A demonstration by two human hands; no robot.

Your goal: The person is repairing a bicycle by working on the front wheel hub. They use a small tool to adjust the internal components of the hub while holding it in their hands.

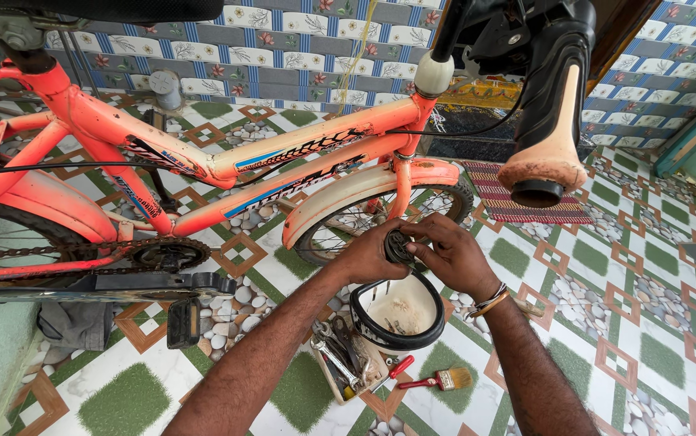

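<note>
Left hand: my left hand [368, 257] is curled nearly closed around the left side of a small round black part [399, 245], thumb and fingers pinching it.
Right hand: my right hand [454, 254] comes over the top and right of the same part, fingers bent down onto it, bangles at the wrist.
Where the part is: up in the air between both hands, just in front of the front wheel [368, 220] of the orange bicycle [227, 165], above the white bowl with the black rubber rim [399, 313].
Slip risk: I reckon a loose pinch lets the part drop; it might land in the bowl, or bounce off the rim onto the tiled floor [646, 323] and roll away.
Crowding risk: the handlebar grip [548, 121] hangs close above my right forearm, so a careless lift could knock it.
Below me: the open tray of tools [346, 363] and the red-handled brush [436, 379] sit at the bowl's near edge, easy to bump.
Hard to make out: my fingers cover most of the part, so I can't tell what it is.
Cut off: rear wheel, saddle and handlebar run out of frame; the bits in the bowl are too small to tell.
</note>
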